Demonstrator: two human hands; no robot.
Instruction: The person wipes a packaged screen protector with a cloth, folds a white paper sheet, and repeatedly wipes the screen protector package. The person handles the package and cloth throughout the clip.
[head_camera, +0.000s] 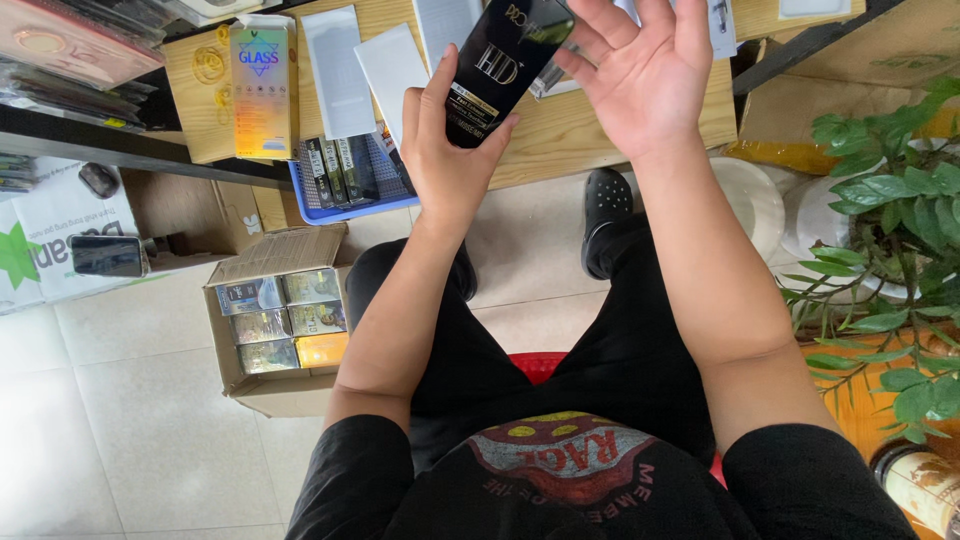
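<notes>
Black packet (503, 62); blue basket (352, 205) beneath

**Black Pack, Pale Wood**

Pinched in the left hand's fingers (440, 120) is a black slim package (505, 60) with gold-and-white print. Just beyond them lie white sleeves (340, 70) on tan wood, beside a blue tray (345, 208) and a yellow-rainbow box (263, 90).

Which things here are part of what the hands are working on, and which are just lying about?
In hand:
left hand, gripping the black flat package
right hand, open beside it
white sleeves on the wooden table

Lying about:
blue tray
cardboard box of packets
potted plant
yellow box
</notes>
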